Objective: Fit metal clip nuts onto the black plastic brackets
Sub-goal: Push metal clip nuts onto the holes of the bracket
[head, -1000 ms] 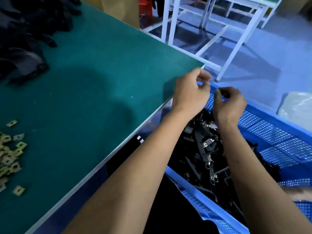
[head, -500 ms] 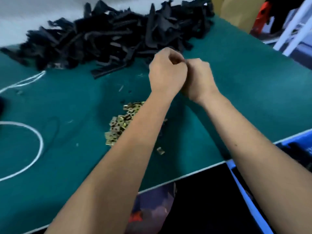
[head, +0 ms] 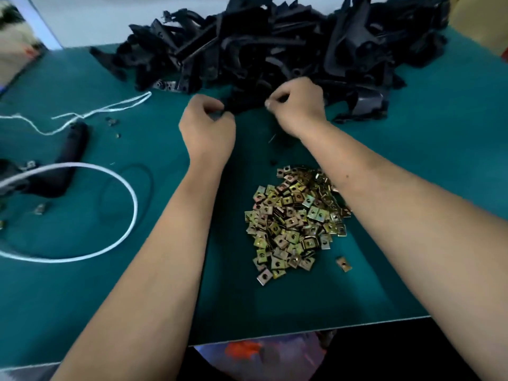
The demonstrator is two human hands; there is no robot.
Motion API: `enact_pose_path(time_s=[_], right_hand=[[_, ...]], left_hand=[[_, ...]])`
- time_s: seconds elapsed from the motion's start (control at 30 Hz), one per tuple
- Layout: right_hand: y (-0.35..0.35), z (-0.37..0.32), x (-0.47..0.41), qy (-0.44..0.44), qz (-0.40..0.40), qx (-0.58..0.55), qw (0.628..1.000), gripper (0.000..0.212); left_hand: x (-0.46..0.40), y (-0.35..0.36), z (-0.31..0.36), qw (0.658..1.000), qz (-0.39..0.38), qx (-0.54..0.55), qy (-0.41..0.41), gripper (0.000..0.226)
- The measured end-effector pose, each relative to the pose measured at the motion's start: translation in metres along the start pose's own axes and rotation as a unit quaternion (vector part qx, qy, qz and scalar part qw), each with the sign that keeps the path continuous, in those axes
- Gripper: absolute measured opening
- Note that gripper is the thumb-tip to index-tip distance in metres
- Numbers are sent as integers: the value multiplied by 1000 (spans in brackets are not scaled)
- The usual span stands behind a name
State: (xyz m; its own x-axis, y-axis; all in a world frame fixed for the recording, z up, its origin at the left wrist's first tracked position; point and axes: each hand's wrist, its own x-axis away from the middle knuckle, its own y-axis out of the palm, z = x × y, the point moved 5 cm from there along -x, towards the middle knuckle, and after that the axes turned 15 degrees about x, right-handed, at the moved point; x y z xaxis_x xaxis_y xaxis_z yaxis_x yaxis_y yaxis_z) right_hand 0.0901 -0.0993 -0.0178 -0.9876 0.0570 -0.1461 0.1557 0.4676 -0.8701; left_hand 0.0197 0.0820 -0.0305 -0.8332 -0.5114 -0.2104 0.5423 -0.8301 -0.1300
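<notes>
Both hands reach to the near edge of the black bracket pile (head: 275, 50) at the far side of the green table (head: 439, 160); left hand (head: 207, 127) and right hand (head: 298, 104) have curled fingers, contents unclear; brass clip nuts (head: 297, 218) heaped between the forearms; bracket orientation unreadable.

Black brackets (head: 275, 48), brassy yellow clip nuts (head: 294, 218), white cord (head: 121, 235), teal table (head: 439, 160).

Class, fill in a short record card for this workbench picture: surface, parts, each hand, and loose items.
surface: green table
brackets: black plastic heap at the far edge
clip nuts: brass-coloured pile between the forearms
left hand: fingers curled at the heap's near edge; what it holds is unclear
right hand: fingers curled at the heap; contents unclear
loose items: white cord, white hoop
</notes>
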Motion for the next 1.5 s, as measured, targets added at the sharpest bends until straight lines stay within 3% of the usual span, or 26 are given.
enact_pose_path(time_s=[0.13, 0.23, 0.3, 0.37, 0.5, 0.57, 0.63, 0.73, 0.8, 0.87, 1.0, 1.13, 1.27, 1.4, 1.5], right_hand=[[-18, 7, 8, 68, 65, -199, 975, 25], [-34, -7, 26, -20, 91, -281, 955, 23], [-40, -17, 41, -93, 66, -310, 944, 20], [-37, -22, 53, -131, -9, -361, 923, 19], [-22, -17, 70, -156, -115, -381, 904, 18], [-16, -11, 74, -166, -144, -366, 904, 16], [-17, -6, 76, -195, -145, -328, 913, 11], [-24, -10, 80, -302, -124, -130, 936, 7], [-21, -13, 86, -343, -199, -38, 917, 13], [-15, -13, 94, -350, -282, 5, 893, 23], [-8, -16, 102, -362, -321, 37, 874, 17], [-9, -15, 98, -346, -302, 15, 888, 9], [-16, -7, 80, -277, -173, -95, 940, 9], [-19, 12, 66, -137, -95, -293, 942, 16], [-18, 20, 64, -72, -78, -358, 927, 15]], left_hand=[[7, 23, -1, 975, -89, 180, -90, 5], [25, 40, 8, 901, -172, 336, -212, 38], [28, 41, 18, 865, -207, 395, -231, 53], [28, 38, 27, 840, -232, 437, -222, 56], [39, 38, 36, 812, -236, 482, -228, 40], [38, 38, 33, 804, -188, 515, -231, 18], [35, 36, 26, 787, -132, 552, -241, 23], [24, 23, 16, 824, -57, 525, -203, 26], [16, 13, 8, 863, -25, 476, -166, 25], [11, 5, 3, 897, -8, 420, -139, 21], [6, 1, -5, 917, 4, 371, -145, 11], [8, 10, -4, 899, -40, 396, -184, 22], [12, 23, -5, 850, -117, 439, -264, 34], [16, 30, -4, 864, -177, 404, -243, 41], [20, 32, -4, 865, -190, 412, -217, 42]])
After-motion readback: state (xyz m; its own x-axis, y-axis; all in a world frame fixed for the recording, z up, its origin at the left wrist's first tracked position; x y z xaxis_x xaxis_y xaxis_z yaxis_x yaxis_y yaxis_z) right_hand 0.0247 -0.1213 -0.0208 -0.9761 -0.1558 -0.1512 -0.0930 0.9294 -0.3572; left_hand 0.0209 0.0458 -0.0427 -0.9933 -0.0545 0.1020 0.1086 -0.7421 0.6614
